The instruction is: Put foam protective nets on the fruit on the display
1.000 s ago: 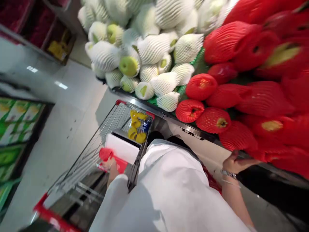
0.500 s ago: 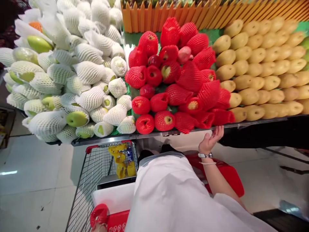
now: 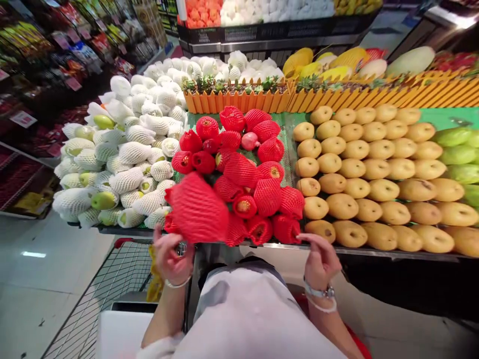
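In the head view a red foam net sleeve (image 3: 198, 209), blurred by motion, rises above my left hand (image 3: 174, 257). My left fingers are curled in at its lower left edge and appear to pinch it. Whether a fruit is inside it I cannot tell. My right hand (image 3: 322, 257), a watch on its wrist, reaches to the front edge of the display. Its extended forefinger touches the end of a red-netted fruit (image 3: 286, 228); the other fingers bend loosely. More red-netted fruits (image 3: 243, 169) lie piled between and beyond my hands.
White-netted fruits (image 3: 129, 152) are heaped to the left, and rows of yellow-brown fruits (image 3: 374, 169) fill the right. An orange picket fence (image 3: 239, 102) with small plants runs behind. A shopping cart (image 3: 93, 289) stands at lower left. The metal display edge (image 3: 277, 245) crosses before me.
My left hand has come up from the cart to the display with the red foam net sleeve. My right hand now touches a red-netted fruit. The view has tilted up.
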`<state>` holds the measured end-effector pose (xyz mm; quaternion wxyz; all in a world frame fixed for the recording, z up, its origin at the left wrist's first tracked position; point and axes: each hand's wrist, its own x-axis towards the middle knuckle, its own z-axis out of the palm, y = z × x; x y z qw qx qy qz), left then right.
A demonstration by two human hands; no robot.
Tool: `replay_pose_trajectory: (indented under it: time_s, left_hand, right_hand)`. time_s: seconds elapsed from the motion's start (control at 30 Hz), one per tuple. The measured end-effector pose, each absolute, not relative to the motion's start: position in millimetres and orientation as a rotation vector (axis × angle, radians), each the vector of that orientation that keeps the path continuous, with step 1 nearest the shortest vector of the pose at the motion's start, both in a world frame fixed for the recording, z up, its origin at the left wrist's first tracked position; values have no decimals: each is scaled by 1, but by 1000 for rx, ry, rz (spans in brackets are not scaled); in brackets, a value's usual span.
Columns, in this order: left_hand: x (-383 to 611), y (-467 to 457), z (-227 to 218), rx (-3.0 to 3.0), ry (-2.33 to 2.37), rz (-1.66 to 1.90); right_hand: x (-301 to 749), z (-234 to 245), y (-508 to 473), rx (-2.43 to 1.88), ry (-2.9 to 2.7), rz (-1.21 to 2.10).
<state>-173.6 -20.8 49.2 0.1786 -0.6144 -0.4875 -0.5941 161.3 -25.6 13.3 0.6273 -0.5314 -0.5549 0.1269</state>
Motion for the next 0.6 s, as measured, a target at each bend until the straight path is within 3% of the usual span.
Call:
replay_pose_trajectory:
  time_s: [0.17, 0.37, 0.6]
  left_hand:
    - [-55, 7, 70, -2124, -1250, -1571]
    - [-18, -1, 55, -2119, -1347, -1557]
    - [-2, -3, 55, -2508, -1171, -1381]
  right_hand:
    - [153, 51, -22, -707, -1825, 656]
    - [151, 40, -18, -799, -1768, 827]
    - [151, 2, -15, -1014, -1373, 992]
